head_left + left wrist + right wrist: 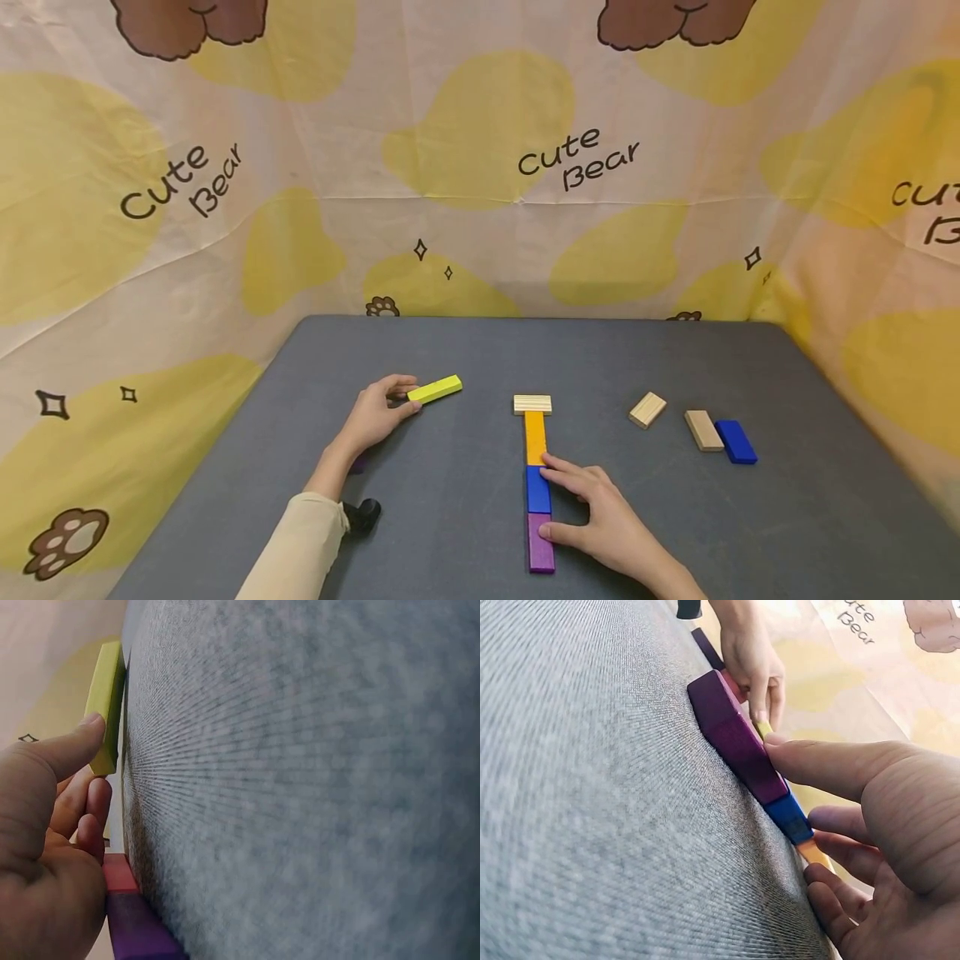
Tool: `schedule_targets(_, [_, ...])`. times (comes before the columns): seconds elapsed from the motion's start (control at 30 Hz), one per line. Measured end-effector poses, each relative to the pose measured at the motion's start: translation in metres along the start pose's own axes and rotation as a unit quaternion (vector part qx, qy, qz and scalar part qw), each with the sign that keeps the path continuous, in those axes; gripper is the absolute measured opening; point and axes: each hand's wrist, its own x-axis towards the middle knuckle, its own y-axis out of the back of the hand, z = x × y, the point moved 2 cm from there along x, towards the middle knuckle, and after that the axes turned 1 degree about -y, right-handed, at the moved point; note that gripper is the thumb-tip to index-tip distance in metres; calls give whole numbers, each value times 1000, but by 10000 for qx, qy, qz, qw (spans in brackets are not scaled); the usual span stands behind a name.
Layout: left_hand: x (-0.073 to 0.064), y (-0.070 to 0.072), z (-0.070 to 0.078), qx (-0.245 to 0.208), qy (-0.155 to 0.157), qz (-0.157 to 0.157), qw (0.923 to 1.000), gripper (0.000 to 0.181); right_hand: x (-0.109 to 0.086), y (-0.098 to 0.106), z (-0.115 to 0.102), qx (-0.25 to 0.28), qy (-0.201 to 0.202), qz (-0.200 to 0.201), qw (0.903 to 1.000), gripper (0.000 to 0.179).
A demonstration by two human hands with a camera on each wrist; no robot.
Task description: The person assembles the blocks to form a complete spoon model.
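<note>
My left hand [378, 412] pinches one end of a yellow wooden block [437, 389] between thumb and fingers, at the left of the table. A straight row runs away from me: a purple block [541, 552] nearest, then a blue block [537, 490], then an orange block [535, 437]. Across its far end lies a plain wood block [532, 405]. My right hand [603, 517] rests along the row's right side, thumb at the purple block and fingertips by the blue and orange ones. Below the left hand, the left wrist view shows a red block [120, 873] and another purple block [142, 926].
On the right of the grey table [637, 358] lie two plain wood blocks, one angled [647, 410] and one [703, 431] beside a blue block [737, 442]. A black object [364, 517] sits at the left wrist. A printed cloth [465, 167] hangs behind.
</note>
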Motion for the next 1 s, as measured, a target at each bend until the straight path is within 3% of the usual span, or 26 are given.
schedule_targets(0.53, [-2,3,7,-206,51,-66,9998,42,0,0,-1,-9,51,-1,10000,69])
schedule_targets(0.7, [9,-7,32,-340,-72,29,9994,43,0,1,-1,-6,18,10,10000,69])
schedule_targets(1.0, [39,-45,85,-329,-736,170,9966,39,-1,1,0,-55,77,40,9999,69])
